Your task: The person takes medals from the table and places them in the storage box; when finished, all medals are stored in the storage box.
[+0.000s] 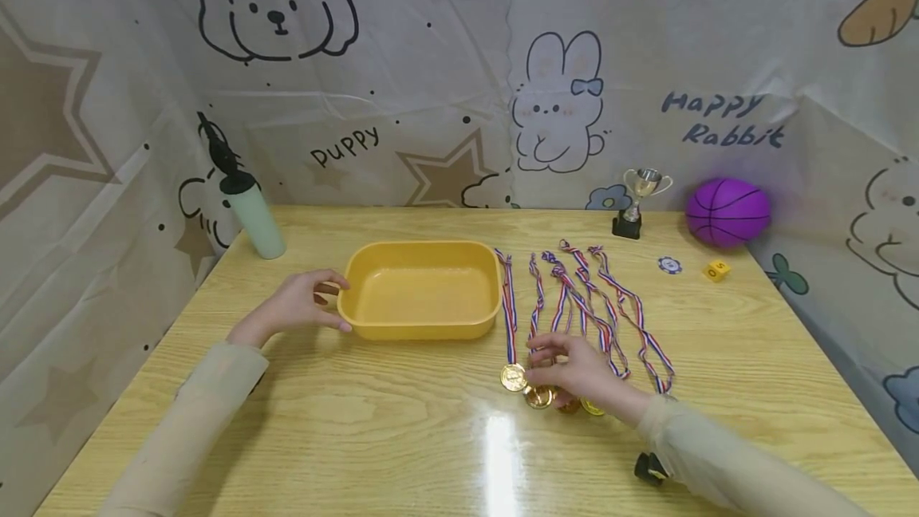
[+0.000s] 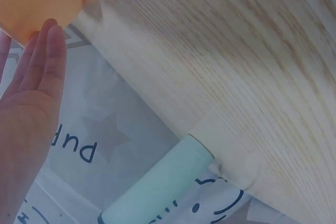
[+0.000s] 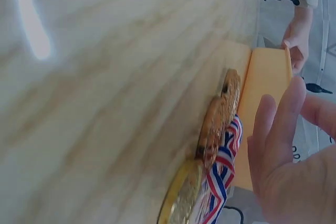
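Medals point(image 1: 539, 397) lie on tbl point(image 1: 373, 437) nr front R corner of yellow tray point(image 1: 424, 331), striped ribbons point(image 1: 510, 317) running back. R hand point(image 1: 574, 369) just over them, fingers loosely apart, grip wide. L hand point(image 1: 297, 301) touches tray's L end, fingers fairly straight. Green bottle point(image 1: 257, 222) far L; trophy point(image 1: 629, 222) & purple ball point(image 1: 728, 212) back R.

**Tray point(image 1: 424, 331) at centre, medals point(image 1: 513, 377) at four**

On the table point(image 1: 388, 437), ribbons point(image 1: 510, 317) run from the medals toward twelve o'clock. A bottle point(image 1: 257, 220) stands at ten, a trophy point(image 1: 629, 222) and ball point(image 1: 728, 212) at two, a chip point(image 1: 670, 265) and die point(image 1: 716, 270) at three. The left hand point(image 1: 305, 301) touches the tray at nine; the right hand point(image 1: 577, 367) is over the medals. Behind, at twelve, hangs a cloth point(image 1: 438, 38).
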The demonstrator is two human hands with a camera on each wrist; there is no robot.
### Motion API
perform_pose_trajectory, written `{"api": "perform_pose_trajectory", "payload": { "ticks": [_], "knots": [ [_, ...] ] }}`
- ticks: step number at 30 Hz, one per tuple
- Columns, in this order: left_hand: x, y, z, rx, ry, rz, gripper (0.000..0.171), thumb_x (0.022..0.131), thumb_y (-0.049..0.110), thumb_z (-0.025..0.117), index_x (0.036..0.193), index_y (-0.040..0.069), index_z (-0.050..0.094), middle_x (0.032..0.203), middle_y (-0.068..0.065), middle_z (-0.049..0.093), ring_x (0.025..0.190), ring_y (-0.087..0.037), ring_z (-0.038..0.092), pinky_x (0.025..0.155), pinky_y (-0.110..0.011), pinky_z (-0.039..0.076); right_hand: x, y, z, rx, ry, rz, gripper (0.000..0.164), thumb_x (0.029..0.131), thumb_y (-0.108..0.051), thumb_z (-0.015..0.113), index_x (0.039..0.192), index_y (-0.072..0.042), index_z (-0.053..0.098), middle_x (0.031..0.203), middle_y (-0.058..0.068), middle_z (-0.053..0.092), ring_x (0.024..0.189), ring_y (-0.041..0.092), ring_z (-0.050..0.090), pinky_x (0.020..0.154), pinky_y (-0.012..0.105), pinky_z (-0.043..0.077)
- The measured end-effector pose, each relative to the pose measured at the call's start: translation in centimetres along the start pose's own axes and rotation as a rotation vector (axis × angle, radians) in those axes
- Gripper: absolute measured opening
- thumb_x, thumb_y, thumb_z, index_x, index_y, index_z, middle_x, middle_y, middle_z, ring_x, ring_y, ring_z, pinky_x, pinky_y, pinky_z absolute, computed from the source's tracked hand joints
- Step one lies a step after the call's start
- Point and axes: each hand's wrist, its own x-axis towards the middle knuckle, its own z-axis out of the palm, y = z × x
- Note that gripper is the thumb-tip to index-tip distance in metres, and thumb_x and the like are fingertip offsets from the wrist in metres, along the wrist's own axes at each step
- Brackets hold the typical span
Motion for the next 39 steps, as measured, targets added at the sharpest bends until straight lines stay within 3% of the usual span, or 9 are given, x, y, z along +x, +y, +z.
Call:
{"api": "perform_pose_trajectory", "payload": {
  "ticks": [5, 12, 18, 26, 32, 36, 39],
  "knots": [
    [0.0, 0.0, -0.1, -0.008, -0.003, 0.004, 0.067, 0.064, 0.032, 0.089, 0.117, 0.003, 0.059, 0.125, -0.019, 0.059, 0.113, -0.038, 0.060, 0.091, -0.046, 0.055, 0.2, 0.1, 1.0, -0.004, 0.012, -0.015, 0.057, 0.079, -0.011, 0.076, 0.127, 0.006, 0.051, 0.120, 0.024, 0.057, 0.071, 0.018, 0.066, 0.051, 0.040, 0.059],
    [0.1, 0.0, 0.0, -0.014, 0.004, 0.007, 0.067, 0.064, 0.033, 0.089, 0.116, 0.003, 0.060, 0.125, -0.018, 0.059, 0.114, -0.038, 0.060, 0.090, -0.046, 0.055, 0.5, 0.0, 1.7, -0.028, 0.013, -0.013, 0.057, 0.076, -0.008, 0.078, 0.126, 0.005, 0.052, 0.117, 0.021, 0.058, 0.060, 0.015, 0.060, 0.049, 0.038, 0.058],
    [0.3, -0.1, 0.1, -0.014, 0.007, 0.026, 0.066, 0.064, 0.033, 0.089, 0.115, 0.003, 0.060, 0.124, -0.019, 0.060, 0.113, -0.039, 0.060, 0.089, -0.047, 0.056, 0.6, 0.0, 2.0, -0.046, 0.022, -0.012, 0.056, 0.075, -0.005, 0.078, 0.124, 0.004, 0.053, 0.114, 0.021, 0.058, 0.064, 0.016, 0.059, 0.049, 0.037, 0.058],
    [0.0, -0.6, 0.1, -0.002, 0.007, 0.012, 0.067, 0.064, 0.035, 0.089, 0.115, 0.004, 0.060, 0.124, -0.018, 0.060, 0.114, -0.038, 0.060, 0.090, -0.047, 0.055, 0.8, -0.1, 2.4, -0.080, -0.003, -0.022, 0.052, 0.076, -0.003, 0.077, 0.124, 0.000, 0.055, 0.111, 0.019, 0.058, 0.050, 0.014, 0.053, 0.044, 0.036, 0.056],
    [-0.3, -0.6, 0.1, 0.006, 0.010, 0.008, 0.067, 0.064, 0.036, 0.089, 0.115, 0.004, 0.060, 0.124, -0.017, 0.060, 0.113, -0.037, 0.060, 0.090, -0.046, 0.056, 1.0, -0.3, 2.6, -0.149, 0.029, -0.046, 0.053, 0.074, -0.004, 0.078, 0.123, -0.001, 0.058, 0.109, 0.017, 0.060, 0.063, 0.017, 0.058, 0.045, 0.036, 0.057],
    [-0.1, -0.4, 0.0, 0.011, 0.013, 0.021, 0.066, 0.064, 0.037, 0.089, 0.114, 0.005, 0.060, 0.123, -0.016, 0.060, 0.113, -0.036, 0.061, 0.090, -0.046, 0.055, 1.2, -0.3, 2.4, -0.254, 0.079, -0.115, 0.048, 0.072, -0.006, 0.080, 0.116, -0.001, 0.062, 0.102, 0.013, 0.066, 0.080, 0.019, 0.062, 0.059, 0.031, 0.057],
    [0.0, -0.3, 0.0, 0.006, 0.012, 0.025, 0.066, 0.063, 0.036, 0.089, 0.114, 0.005, 0.061, 0.124, -0.016, 0.060, 0.113, -0.036, 0.060, 0.090, -0.047, 0.055, 1.3, -0.3, 2.3, -0.284, 0.100, -0.152, 0.045, 0.071, -0.005, 0.081, 0.113, -0.001, 0.064, 0.099, 0.014, 0.068, 0.081, 0.018, 0.063, 0.067, 0.028, 0.055]
  ]
}}
